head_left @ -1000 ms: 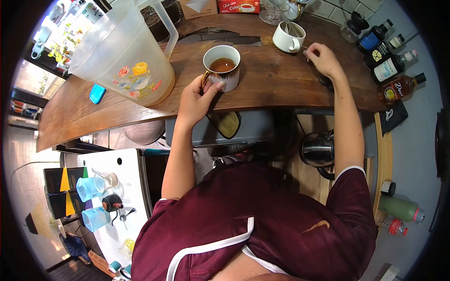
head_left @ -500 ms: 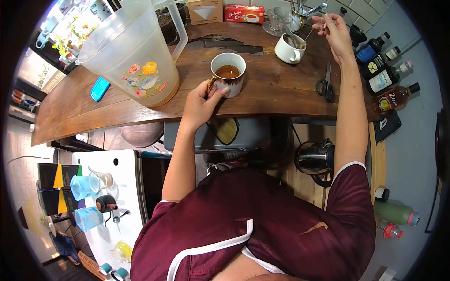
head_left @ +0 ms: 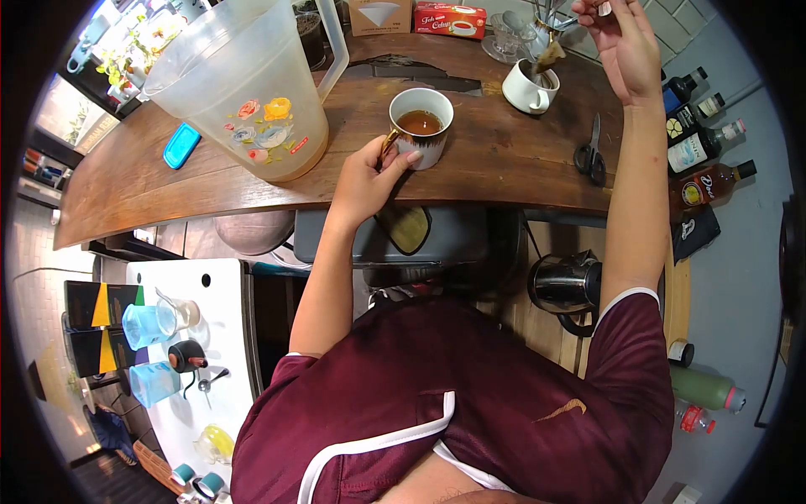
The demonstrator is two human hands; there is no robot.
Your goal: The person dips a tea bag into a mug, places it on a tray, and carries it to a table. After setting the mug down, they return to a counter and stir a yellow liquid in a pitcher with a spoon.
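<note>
My left hand [head_left: 367,181] is closed on the gold handle of a white mug [head_left: 430,151] with a brown-gold drip pattern and brown tea in it. The mug stands near the table's front edge. High at the upper right, my right hand [head_left: 625,59] pinches a small white tag. A wet brown tea bag [head_left: 550,56] hangs just above the rim of a plain white cup [head_left: 522,91], to the left of that hand. Black scissors [head_left: 591,153] lie below my right hand.
A large translucent pitcher [head_left: 252,92] with printed flowers stands left on the wooden table [head_left: 353,139]. A blue lid [head_left: 181,145] lies beside it. Behind are a red tea box [head_left: 450,21] and a glass cup on a saucer [head_left: 504,48]. Several bottles [head_left: 701,185] line the right.
My right hand has risen, and the tea bag has come up from inside the white cup to above its rim. My left hand still holds the mug; the view has shifted slightly.
</note>
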